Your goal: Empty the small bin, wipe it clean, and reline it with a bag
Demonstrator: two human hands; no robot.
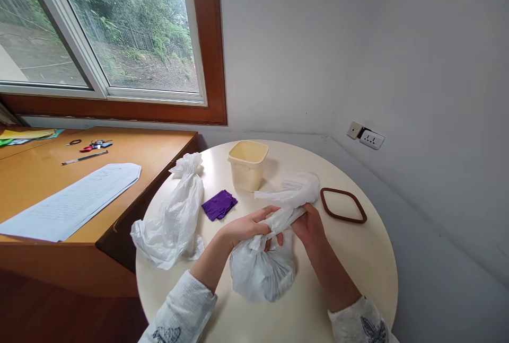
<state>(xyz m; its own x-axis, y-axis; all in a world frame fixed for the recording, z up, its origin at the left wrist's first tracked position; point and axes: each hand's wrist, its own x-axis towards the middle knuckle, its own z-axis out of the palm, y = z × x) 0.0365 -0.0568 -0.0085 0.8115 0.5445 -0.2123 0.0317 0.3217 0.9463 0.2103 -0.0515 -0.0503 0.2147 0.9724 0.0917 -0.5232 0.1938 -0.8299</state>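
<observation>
A white plastic bag [262, 274] with a rounded, filled lower part rests on the round table near its front. My left hand [254, 226] is closed around the bag's gathered neck, just above the bulge. Higher up, my right hand [309, 225] grips the twisted upper part, whose loose end spreads toward the back of the table. What fills the bag is hidden by the plastic. Behind my hands stands a cream square bin [247, 168]. A folded purple cloth or sheet [219, 205] lies left of it.
Another white plastic bag [175, 216], limp, lies along the left of the round table [358, 269]. A brown rounded frame [323, 202] is at the right. On the wooden desk [159, 141] are papers [79, 200], a pen [85, 158] and keys [97, 144].
</observation>
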